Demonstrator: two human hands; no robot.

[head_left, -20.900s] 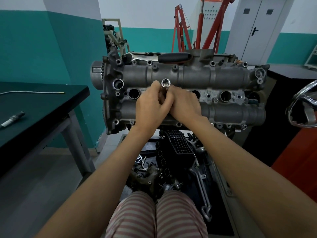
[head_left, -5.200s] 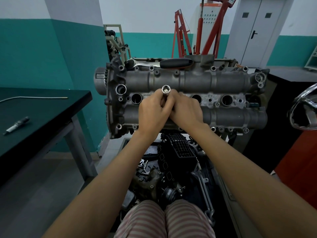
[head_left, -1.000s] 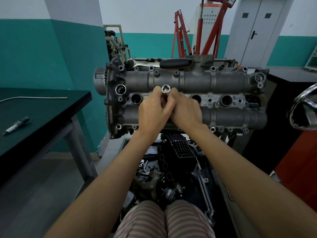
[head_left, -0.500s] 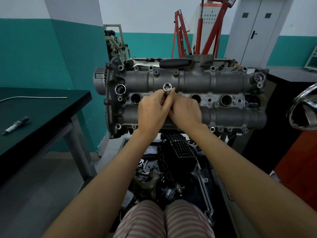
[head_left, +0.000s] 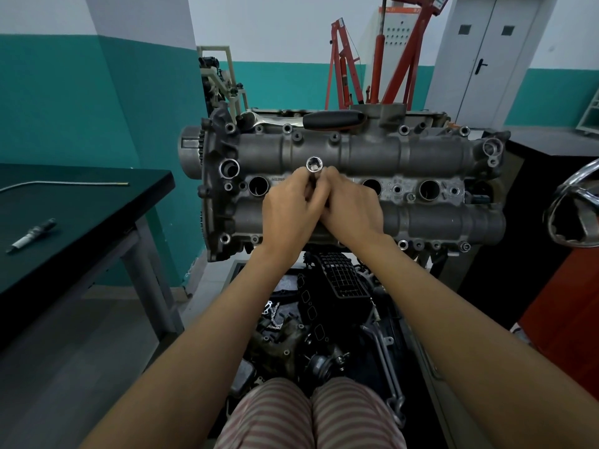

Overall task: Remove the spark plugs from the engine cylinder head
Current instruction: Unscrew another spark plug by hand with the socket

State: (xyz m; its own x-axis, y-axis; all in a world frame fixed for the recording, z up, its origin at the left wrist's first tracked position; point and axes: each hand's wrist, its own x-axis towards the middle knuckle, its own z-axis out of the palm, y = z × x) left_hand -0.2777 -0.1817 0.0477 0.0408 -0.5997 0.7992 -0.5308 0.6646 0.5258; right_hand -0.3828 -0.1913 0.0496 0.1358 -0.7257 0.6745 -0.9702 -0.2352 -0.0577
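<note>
Both hands' fingers (head_left: 308, 192) curl tightly round the socket (head_left: 314, 166) over the cylinder head (head_left: 421, 157)

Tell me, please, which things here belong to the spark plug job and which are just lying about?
Job:
socket, gripped by left hand and right hand
cylinder head
ratchet on the head
removed spark plug on the table

Lying about:
bent rod
red hoist
parts on the floor

Dark table (head_left: 97, 202), spark plug (head_left: 30, 235), thin rod (head_left: 64, 184)
</note>
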